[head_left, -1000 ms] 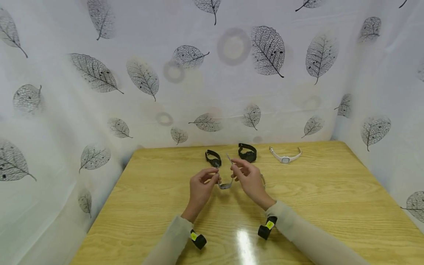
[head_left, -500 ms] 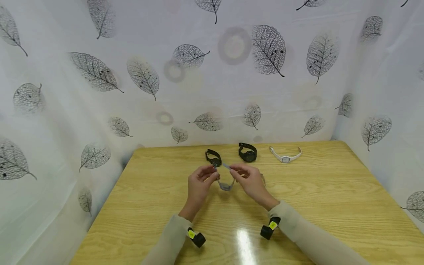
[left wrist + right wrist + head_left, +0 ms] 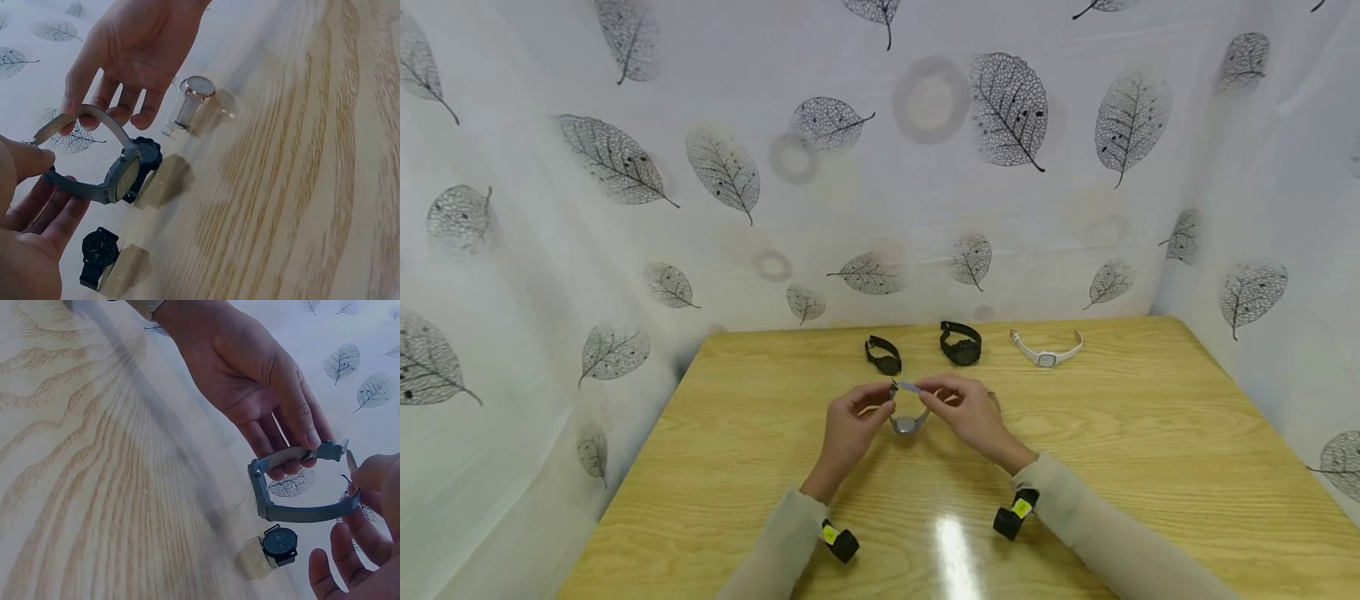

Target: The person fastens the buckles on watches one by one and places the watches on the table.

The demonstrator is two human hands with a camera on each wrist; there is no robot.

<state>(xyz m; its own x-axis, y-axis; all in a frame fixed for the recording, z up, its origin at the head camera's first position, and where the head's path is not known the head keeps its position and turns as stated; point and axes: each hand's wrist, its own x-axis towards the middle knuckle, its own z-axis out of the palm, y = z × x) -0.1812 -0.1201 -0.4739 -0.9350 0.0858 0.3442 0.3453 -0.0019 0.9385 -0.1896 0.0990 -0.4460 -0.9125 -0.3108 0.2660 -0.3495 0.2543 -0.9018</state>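
Observation:
A grey wristwatch point(image 3: 906, 425) is held up above the table, its case hanging lowest and its strap bent into a loop. My left hand point(image 3: 852, 421) pinches the buckle end of the strap between thumb and fingers. From the other side, my right hand point(image 3: 966, 417) pinches the free strap end, which points toward the buckle. In the left wrist view the grey watch point(image 3: 122, 178) has its two strap ends close together near my left thumb. The right wrist view shows the strap tip beside the buckle; whether it passes through cannot be told.
Behind the hands lie a small black watch point(image 3: 889, 365), a larger black watch point(image 3: 964, 352) and a white watch point(image 3: 1047, 360). A rose-gold watch point(image 3: 198, 85) is partly hidden by my right hand in the head view. A leaf-print curtain point(image 3: 880, 200) borders the wooden table point(image 3: 1120, 467).
The free strap end, upright before, now leans left toward the buckle. My right hand has lowered slightly, and the watch case has tilted so its face shows more.

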